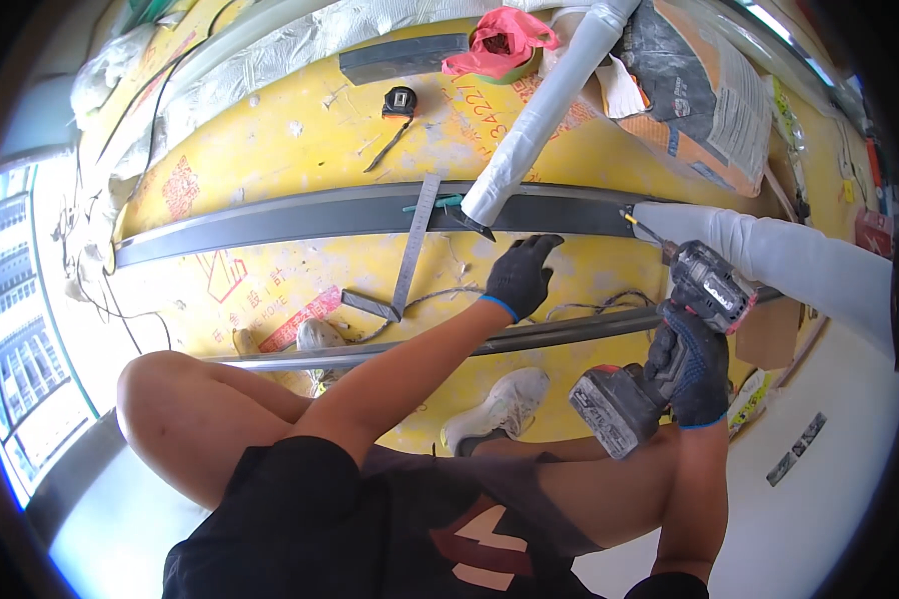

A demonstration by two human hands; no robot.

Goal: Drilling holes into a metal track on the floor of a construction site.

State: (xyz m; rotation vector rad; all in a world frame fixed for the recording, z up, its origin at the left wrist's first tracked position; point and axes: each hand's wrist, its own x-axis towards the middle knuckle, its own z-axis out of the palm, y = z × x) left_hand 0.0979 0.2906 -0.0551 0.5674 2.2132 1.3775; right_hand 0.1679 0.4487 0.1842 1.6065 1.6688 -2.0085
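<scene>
My right hand [689, 361], in a dark glove, grips the handle of a black cordless drill [711, 288]. Its thin bit [647, 228] points up and left, the tip by the dark metal profile [320, 222]. My left hand [521, 274], gloved with a blue cuff, hovers just on the near side of that profile. Its fingers are stretched out and I see nothing in them. Left of it, a try square [412, 252] lies with its steel blade across the profile. A slim green tool [434, 203] and a small dark piece [477, 228] rest near the blade.
Beyond the profile lie a tape measure [400, 102], a short dark bar [404, 58] and a pink bag [495, 42]. Wrapped tubes [549, 110] cross from the back and right. A sack [704, 95] sits at back right. A second metal strip [559, 332] runs before my legs.
</scene>
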